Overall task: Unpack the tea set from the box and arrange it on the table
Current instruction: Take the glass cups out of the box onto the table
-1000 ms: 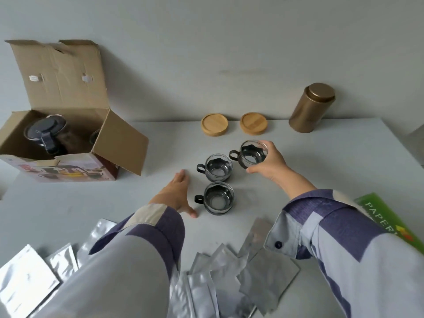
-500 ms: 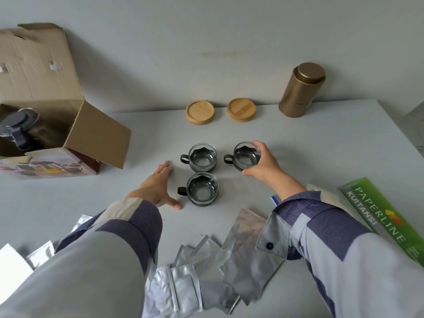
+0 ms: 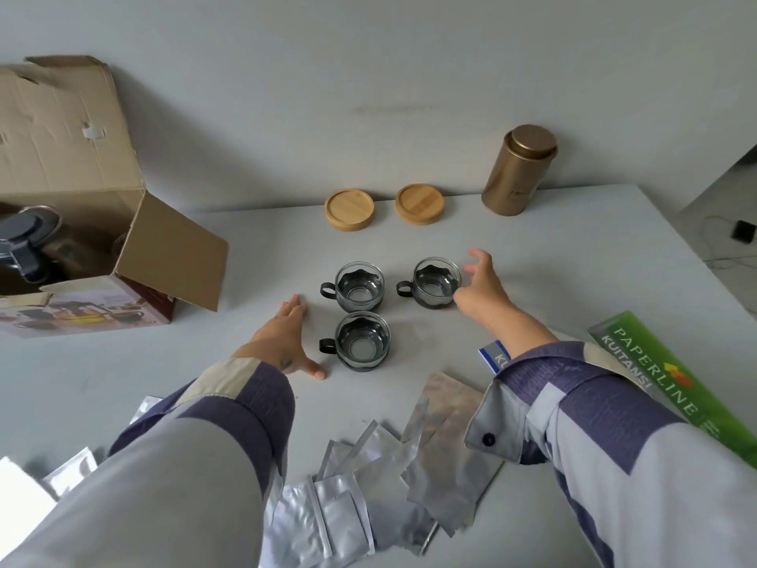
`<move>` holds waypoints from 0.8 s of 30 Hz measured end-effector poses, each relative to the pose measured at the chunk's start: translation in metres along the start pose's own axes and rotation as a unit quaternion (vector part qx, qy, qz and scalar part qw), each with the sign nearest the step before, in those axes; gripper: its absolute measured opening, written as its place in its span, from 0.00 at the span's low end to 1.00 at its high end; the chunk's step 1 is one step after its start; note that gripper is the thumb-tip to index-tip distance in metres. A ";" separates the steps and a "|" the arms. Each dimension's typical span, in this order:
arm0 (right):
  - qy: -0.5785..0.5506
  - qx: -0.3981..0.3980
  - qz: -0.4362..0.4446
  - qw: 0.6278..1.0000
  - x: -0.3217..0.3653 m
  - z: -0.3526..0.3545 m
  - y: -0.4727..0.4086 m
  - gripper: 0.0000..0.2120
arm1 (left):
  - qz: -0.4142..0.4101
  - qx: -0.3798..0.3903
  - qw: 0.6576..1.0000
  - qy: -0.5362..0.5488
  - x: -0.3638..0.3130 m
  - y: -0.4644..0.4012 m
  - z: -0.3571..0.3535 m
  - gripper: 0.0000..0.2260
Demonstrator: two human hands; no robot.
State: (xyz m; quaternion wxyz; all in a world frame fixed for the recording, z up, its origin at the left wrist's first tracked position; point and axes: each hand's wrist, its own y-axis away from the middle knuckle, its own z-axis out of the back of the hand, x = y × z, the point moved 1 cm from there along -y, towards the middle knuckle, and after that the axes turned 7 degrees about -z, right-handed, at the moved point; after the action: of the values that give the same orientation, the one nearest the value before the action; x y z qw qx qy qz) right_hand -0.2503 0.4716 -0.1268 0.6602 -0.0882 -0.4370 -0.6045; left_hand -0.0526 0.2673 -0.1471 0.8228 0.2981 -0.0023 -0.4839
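Three glass cups stand on the table (image 3: 573,260): a back left cup (image 3: 359,286), a back right cup (image 3: 435,282) and a front cup (image 3: 362,340), close together but apart. The right hand (image 3: 479,286) sits just beside the back right cup, fingers (image 3: 477,256) spread and holding nothing. The left hand (image 3: 284,340) lies flat on the table left of the front cup, fingers straight and together. The teapot (image 3: 28,239) remains inside the box (image 3: 135,256), at the left. Risks: a sleeve could sweep the crowded cups; foil packets (image 3: 368,477) at the near edge could slide off; lifting the teapot past the sagging flap could snag it
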 end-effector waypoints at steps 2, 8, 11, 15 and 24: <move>0.069 -0.031 0.032 0.997 0.021 0.008 0.010 0.30 | -0.009 0.011 1.000 -0.022 0.000 -0.001 0.006 0.53; 0.148 -0.031 0.126 0.980 0.100 -0.031 0.036 0.23 | -0.038 -0.103 0.993 -0.032 0.031 0.007 0.061 0.26; 0.160 0.017 0.182 0.970 0.144 -0.078 0.053 0.21 | -0.043 -0.211 0.976 -0.038 0.065 0.025 0.095 0.20; 0.170 0.063 0.268 0.946 0.201 -0.149 0.085 0.19 | -0.029 -0.357 0.933 -0.021 0.126 0.052 0.127 0.13; 0.169 0.122 0.364 0.908 0.295 -0.286 0.139 0.21 | 0.096 -0.384 0.918 0.002 0.264 0.078 0.147 0.19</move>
State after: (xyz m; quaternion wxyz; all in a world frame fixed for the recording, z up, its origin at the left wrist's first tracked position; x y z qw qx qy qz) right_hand -0.0277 0.1099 -0.0403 0.9038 -0.0565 -0.3272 -0.2700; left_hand 0.1076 0.0125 -0.0632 0.9164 -0.0418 0.1566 -0.3660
